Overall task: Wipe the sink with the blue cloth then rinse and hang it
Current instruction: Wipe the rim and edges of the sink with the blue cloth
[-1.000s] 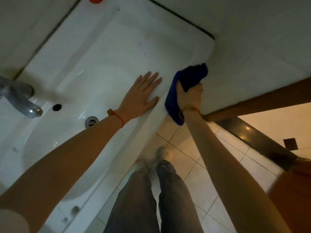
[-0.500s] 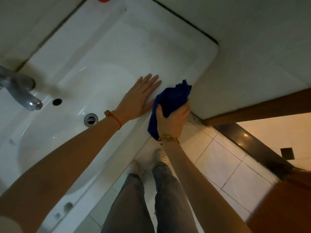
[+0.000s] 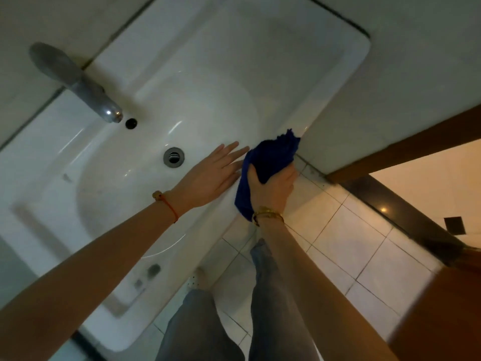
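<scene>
Blue cloth (image 3: 268, 162) sits bunched in the right hand (image 3: 273, 188), fingers curled round it, on the sink (image 3: 234, 74) rim's front edge; left hand (image 3: 210, 173) lies flat beside (likely bracing).

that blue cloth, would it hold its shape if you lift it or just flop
Likely floppy: the blue cloth bunches in the right hand and a tail droops past the wrist. Probably light, since one hand's grip holds it. It looks soft, so it should not slip.
</scene>
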Available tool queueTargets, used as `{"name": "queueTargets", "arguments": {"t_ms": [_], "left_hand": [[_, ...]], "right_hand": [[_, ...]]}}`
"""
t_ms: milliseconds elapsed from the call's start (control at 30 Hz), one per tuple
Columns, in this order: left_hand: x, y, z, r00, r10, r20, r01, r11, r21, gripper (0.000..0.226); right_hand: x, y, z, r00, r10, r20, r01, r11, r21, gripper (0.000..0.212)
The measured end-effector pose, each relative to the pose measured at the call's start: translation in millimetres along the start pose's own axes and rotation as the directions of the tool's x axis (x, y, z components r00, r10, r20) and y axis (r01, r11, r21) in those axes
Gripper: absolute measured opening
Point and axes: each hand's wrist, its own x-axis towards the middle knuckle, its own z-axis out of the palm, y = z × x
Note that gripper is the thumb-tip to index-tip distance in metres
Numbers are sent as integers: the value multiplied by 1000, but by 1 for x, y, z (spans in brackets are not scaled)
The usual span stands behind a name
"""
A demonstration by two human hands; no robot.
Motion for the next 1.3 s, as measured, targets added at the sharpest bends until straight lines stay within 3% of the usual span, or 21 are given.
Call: {"name": "queueTargets", "arguments": {"t_ms": [367, 567, 700, 833, 1033, 1167, 1300], "left_hand": [[-171, 11, -10, 991, 103, 89, -101, 994, -33, 55], [-204, 19, -10, 987, 68, 148, -62, 997, -43, 58], [-234, 18, -9, 990, 56, 133, -51, 998, -46, 56], [-274, 20, -11, 994, -65, 87, 69, 996, -49, 58], [-322, 23, -1, 980, -194, -33, 193, 981, -30, 54], [-324, 22, 6, 976, -207, -62, 209, 977, 30, 53], [-325, 22, 9, 976, -192, -103, 198, 979, 51, 51]], "right_hand": [[-66, -3, 23, 995, 55, -84, -65, 991, -115, 91], [-168, 33, 53, 999, 55, -3, -55, 998, -30, 85], [-167, 30, 57, 994, 107, 1, -107, 993, -47, 87], [-141, 18, 53, 989, 138, -53, -140, 990, -29, 88], [-188, 34, 66, 997, 71, -44, -72, 997, -23, 89], [-236, 55, 80, 1000, 10, 13, -10, 999, -49, 89], [-196, 41, 67, 997, 73, 28, -71, 996, -45, 86]]}}
